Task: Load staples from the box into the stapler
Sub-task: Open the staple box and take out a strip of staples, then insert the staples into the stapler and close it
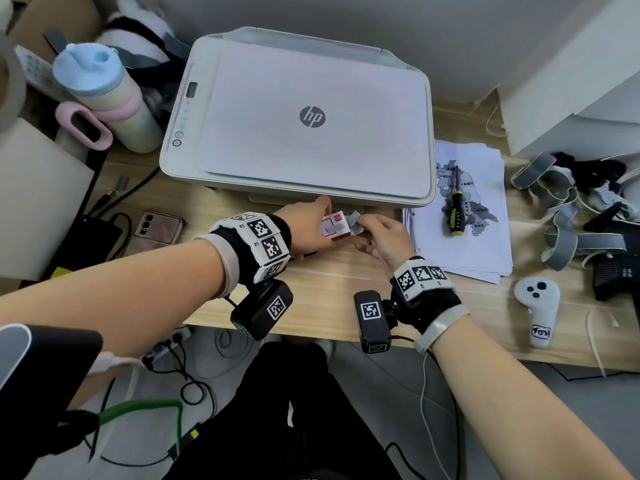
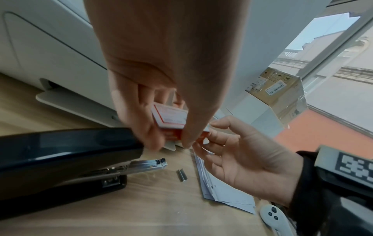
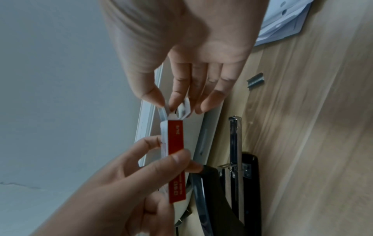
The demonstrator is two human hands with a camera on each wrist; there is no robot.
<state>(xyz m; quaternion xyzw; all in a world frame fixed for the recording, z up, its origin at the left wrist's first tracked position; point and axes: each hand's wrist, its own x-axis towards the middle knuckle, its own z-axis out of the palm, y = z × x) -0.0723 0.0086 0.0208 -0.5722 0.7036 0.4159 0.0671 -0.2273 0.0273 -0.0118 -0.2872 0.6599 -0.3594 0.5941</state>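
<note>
My left hand (image 1: pixel 323 233) grips a small red-and-white staple box (image 1: pixel 334 227) above the desk, just in front of the printer. My right hand (image 1: pixel 363 225) pinches the box's white end flap (image 3: pixel 164 110) between thumb and forefinger; the flaps stand open. In the left wrist view the black stapler (image 2: pixel 60 159) lies on the desk below the box (image 2: pixel 169 119), its metal magazine (image 2: pixel 149 164) sticking out. A short loose strip of staples (image 2: pixel 181 175) lies on the wood beside it. The head view hides the stapler under my left hand.
A white printer (image 1: pixel 304 116) fills the desk behind my hands. To the right lie a stack of papers (image 1: pixel 485 244) with a screwdriver (image 1: pixel 456 211) on it, a white controller (image 1: pixel 538 306) and grey straps (image 1: pixel 561 209). A phone (image 1: pixel 157 228) and a bottle (image 1: pixel 104 95) are at the left.
</note>
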